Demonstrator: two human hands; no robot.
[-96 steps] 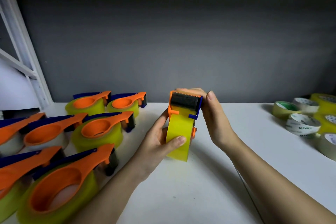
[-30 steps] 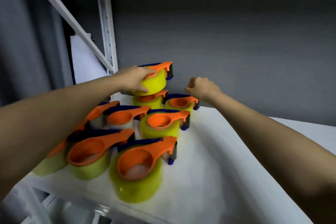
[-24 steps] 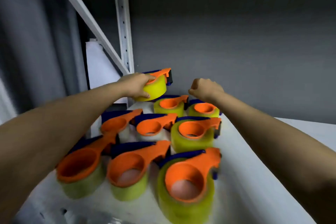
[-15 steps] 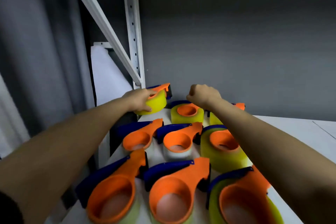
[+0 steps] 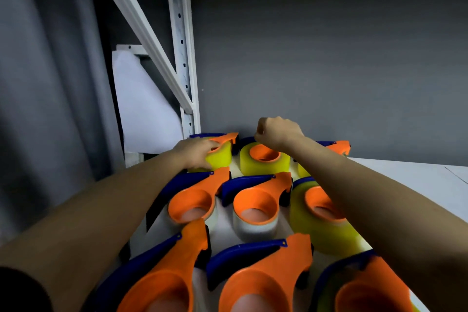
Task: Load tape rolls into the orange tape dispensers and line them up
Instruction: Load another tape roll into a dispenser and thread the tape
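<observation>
Several orange and blue tape dispensers loaded with rolls stand in rows on the white shelf [image 5: 405, 175]. My left hand [image 5: 195, 152] grips the loaded dispenser with a yellow roll [image 5: 220, 154] at the back left corner, set down in line with the back row. My right hand [image 5: 276, 132] hovers as a curled fist above the neighbouring back-row dispenser [image 5: 264, 159], holding nothing. A third back-row dispenser [image 5: 339, 148] peeks out behind my right forearm. Closer rows hold dispensers with clear rolls [image 5: 253, 210] and a yellow roll [image 5: 321, 223].
A white metal shelf upright [image 5: 182, 58] and a diagonal brace [image 5: 141, 23] rise just behind the left corner. A grey wall closes the back. Bare white shelf surface extends to the right.
The dispenser in my left hand has come down from above the rows into the back left corner. My right fist stayed over the back row. The camera moved closer over the dispensers.
</observation>
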